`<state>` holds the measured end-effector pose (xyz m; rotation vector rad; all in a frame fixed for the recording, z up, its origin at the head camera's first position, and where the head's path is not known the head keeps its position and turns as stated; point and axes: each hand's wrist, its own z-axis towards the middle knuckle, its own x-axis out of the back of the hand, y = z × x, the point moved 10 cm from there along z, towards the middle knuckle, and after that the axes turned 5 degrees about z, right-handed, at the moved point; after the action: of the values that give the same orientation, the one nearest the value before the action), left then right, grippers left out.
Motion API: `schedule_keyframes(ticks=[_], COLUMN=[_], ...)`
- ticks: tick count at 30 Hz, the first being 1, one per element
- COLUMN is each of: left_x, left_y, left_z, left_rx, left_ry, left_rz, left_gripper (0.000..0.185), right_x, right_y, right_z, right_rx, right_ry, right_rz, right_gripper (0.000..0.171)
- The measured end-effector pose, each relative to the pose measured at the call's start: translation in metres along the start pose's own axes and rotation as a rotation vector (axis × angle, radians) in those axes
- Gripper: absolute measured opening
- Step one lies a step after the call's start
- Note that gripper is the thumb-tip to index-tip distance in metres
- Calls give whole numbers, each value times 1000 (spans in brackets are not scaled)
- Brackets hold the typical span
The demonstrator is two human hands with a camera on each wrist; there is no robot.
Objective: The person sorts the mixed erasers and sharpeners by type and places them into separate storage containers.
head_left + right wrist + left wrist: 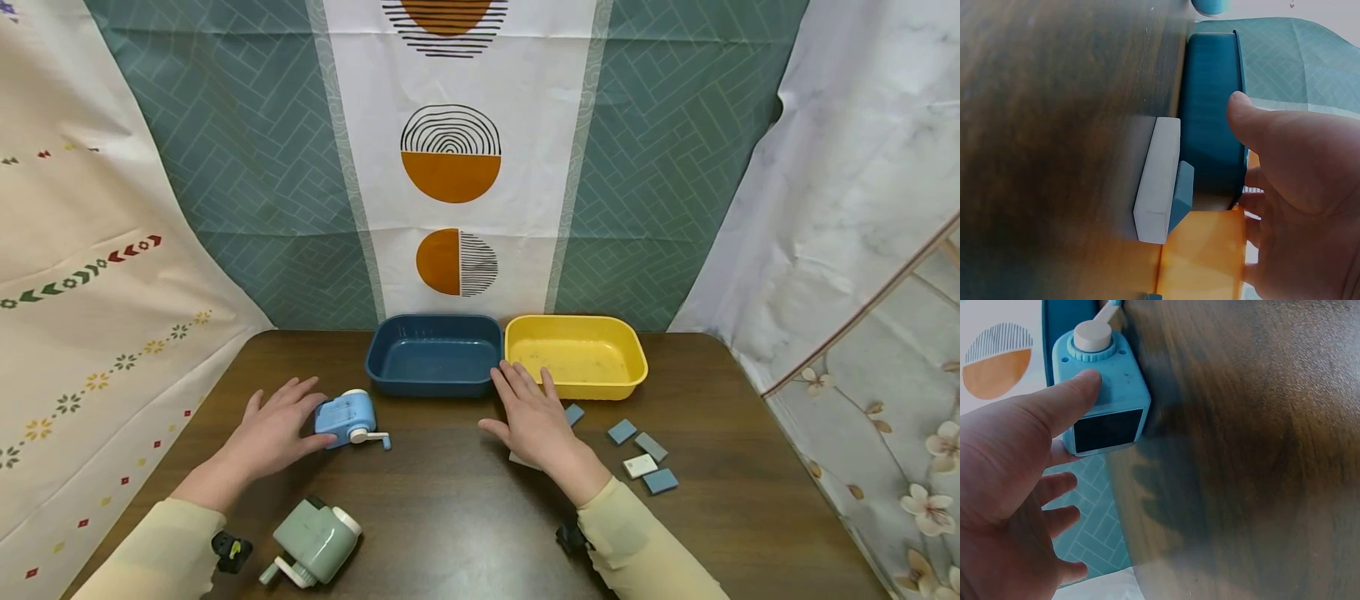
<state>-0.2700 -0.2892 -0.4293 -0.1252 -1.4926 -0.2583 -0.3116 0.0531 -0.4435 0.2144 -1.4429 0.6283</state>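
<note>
My left hand [279, 427] is at a light blue crank pencil sharpener [348, 414], thumb and index finger set on its two sides. In the left wrist view the thumb presses the blue body [1124, 394] below the white crank hub, and the other fingers spread away from it. My right hand [536, 423] hovers with fingers extended, holding nothing, in front of the trays. Partly hidden beneath it lies a white rectangular block [1159, 187], with a small blue block [1182, 195] beside it.
A navy tray [435, 389] and a yellow tray [577, 390] stand side by side at the table's back. Near the front left sits a green crank pencil sharpener [318, 542]. Several small blocks, including a blue one [660, 481] and a white one [639, 466], lie at right.
</note>
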Motion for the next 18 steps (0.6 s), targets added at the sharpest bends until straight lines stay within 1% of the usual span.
schedule_keyframes(ticks=[9,18], left_x=[2,10], left_y=[5,13], left_z=[1,0], left_rx=[-17,-61], left_ry=[15,66], left_rz=[8,53], left_gripper=[69,68], right_x=[0,1], right_y=[-1,-1], right_z=[0,-1], right_rx=[0,3], right_ry=[3,9], right_rz=[7,-3], right_gripper=[86,86])
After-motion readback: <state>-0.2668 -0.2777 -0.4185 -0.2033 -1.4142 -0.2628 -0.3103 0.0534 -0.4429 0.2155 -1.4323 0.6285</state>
